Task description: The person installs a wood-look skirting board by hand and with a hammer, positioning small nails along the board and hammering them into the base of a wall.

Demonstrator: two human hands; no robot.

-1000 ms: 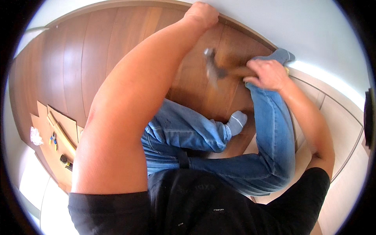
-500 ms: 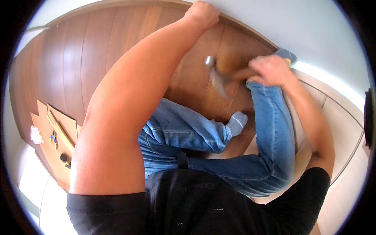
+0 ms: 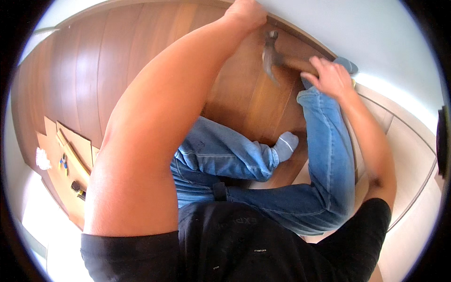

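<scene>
My left hand (image 3: 245,13) is curled at the brown skirting strip (image 3: 293,29) along the white wall, its fingertips hidden. My right hand (image 3: 330,77) grips the wooden handle of a claw hammer (image 3: 270,56), whose slightly blurred metal head is just below my left hand, near the strip. Under the hammer is the wooden plank floor (image 3: 237,103).
My legs (image 3: 324,150) in jeans are bent on the floor, with grey-socked feet (image 3: 285,145). Cardboard sheets (image 3: 75,145) at the left hold pliers (image 3: 63,163), a tape measure (image 3: 76,187) and wooden strips; white crumpled material (image 3: 43,157) lies beside them. Pale panels (image 3: 408,155) are at the right.
My right hand and the hammer have moved up, and the hammer head is now nearer the skirting and my left hand. My left hand has shifted very slightly right.
</scene>
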